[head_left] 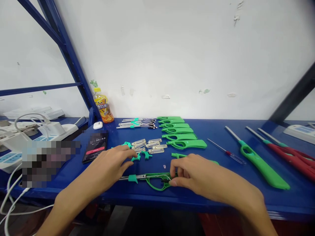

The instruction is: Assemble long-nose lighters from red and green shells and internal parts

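My left hand (115,162) is over the teal triggers (147,155), thumb and fingers apart, fingertips at one trigger's edge. My right hand (194,172), fingers curled, holds the rear of an opened green lighter shell (155,186) lying near the table's front edge. In that shell lie a metal tube (141,177) with a teal collar (133,178), and a dark part with a thin wire by my right thumb; my hand hides the shell's rear. A small pale piece (164,167) lies just behind it. Clear fuel tanks (156,146) are heaped behind the triggers.
Several green shells (183,136) and metal tubes with wires (135,124) lie in rows at the back. A screwdriver (228,153), a green lighter (263,164) and red lighters (290,154) are to the right. A phone (95,147), bottle (103,106) and power strips (12,160) stand left.
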Demonstrator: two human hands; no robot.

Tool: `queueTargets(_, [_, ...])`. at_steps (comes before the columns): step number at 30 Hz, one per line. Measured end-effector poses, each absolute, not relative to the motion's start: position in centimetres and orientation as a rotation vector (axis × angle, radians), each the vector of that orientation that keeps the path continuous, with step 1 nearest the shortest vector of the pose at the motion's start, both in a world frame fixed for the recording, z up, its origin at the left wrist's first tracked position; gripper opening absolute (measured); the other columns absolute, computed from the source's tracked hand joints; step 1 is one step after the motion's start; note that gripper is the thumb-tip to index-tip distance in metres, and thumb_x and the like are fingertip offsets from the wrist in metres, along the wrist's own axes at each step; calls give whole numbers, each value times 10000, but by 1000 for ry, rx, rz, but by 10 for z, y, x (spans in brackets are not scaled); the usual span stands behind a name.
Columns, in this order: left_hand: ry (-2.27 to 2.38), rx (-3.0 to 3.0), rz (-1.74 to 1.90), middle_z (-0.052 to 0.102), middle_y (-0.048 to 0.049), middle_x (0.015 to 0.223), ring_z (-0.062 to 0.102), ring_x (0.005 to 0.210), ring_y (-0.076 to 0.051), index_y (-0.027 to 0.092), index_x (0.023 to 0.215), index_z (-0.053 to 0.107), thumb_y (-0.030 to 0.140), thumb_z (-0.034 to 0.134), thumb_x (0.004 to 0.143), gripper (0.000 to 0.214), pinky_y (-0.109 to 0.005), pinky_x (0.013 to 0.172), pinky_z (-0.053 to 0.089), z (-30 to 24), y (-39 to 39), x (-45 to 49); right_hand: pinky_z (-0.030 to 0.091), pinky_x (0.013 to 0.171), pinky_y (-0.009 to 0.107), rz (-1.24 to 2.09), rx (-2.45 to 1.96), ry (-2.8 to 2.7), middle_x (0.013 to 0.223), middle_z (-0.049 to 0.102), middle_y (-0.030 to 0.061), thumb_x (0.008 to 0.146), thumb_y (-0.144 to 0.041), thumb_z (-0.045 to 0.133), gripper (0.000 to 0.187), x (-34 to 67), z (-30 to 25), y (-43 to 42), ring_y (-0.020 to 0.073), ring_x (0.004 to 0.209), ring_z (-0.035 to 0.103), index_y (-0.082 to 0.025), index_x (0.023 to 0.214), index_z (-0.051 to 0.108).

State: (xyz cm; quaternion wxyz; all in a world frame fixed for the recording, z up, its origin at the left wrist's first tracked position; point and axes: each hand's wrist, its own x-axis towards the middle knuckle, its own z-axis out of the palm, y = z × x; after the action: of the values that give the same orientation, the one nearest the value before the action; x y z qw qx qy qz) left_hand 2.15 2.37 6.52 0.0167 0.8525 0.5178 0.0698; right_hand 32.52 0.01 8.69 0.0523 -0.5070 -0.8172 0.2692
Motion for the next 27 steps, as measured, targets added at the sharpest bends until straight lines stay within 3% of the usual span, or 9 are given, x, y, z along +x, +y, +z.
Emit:
queueTargets(3, [1649, 2664, 190, 795, -65, 1171, 742, 1080, -297, 255, 1183, 758, 247, 622, 1023, 210, -377, 884, 552, 65, 27, 22, 313, 544, 263, 847, -1562, -2485, 799, 746, -80, 930, -384, 774, 94, 325, 87, 2, 132, 704, 616, -299, 917, 736])
queueTargets(7, [1679, 2668, 165, 821, -64, 1076, 772, 948, -278, 236, 1164, 763, 155, 564, 986, 279, -344, 784, 553, 69, 24, 26, 307, 557, 264, 805, -1504, -2526, 800, 738, -67, 985, -305, 702, 76, 326, 87, 3, 133, 716, 595, -286, 920, 734])
queueTargets(10, [1720, 2699, 261, 820, -93, 1159, 775, 988, -309, 228, 1234, 753, 196, 522, 1014, 321, -365, 783, 559, 76, 17, 28, 316, 569, 265, 833, -1411, -2543, 786, 728, -58, 990, -267, 687, 105, 327, 88, 5, 131, 702, 587, -263, 894, 728])
queueTargets(13, [1589, 2714, 458, 823, -64, 1142, 775, 987, -287, 254, 1158, 785, 297, 550, 1043, 265, -350, 809, 559, 82, 6, 32, 330, 575, 268, 845, -1365, -2535, 799, 733, -46, 981, -263, 705, 112, 327, 88, 8, 133, 702, 595, -244, 873, 730])
queueTargets(18, [1274, 2641, 492, 802, 12, 1026, 752, 932, -193, 289, 1050, 784, 181, 599, 1020, 216, -274, 818, 523, 77, -8, 50, 342, 584, 269, 813, -1385, -2526, 829, 746, -44, 975, -279, 715, 107, 327, 85, 9, 139, 718, 614, -253, 874, 740])
queueTargets(27, [1250, 2678, 361, 741, -30, 997, 727, 884, -191, 277, 1068, 767, 152, 532, 1048, 267, -262, 795, 524, 57, -10, 66, 369, 606, 269, 829, -1383, -2504, 853, 756, -34, 963, -246, 721, 70, 330, 86, 8, 151, 752, 646, -251, 904, 757])
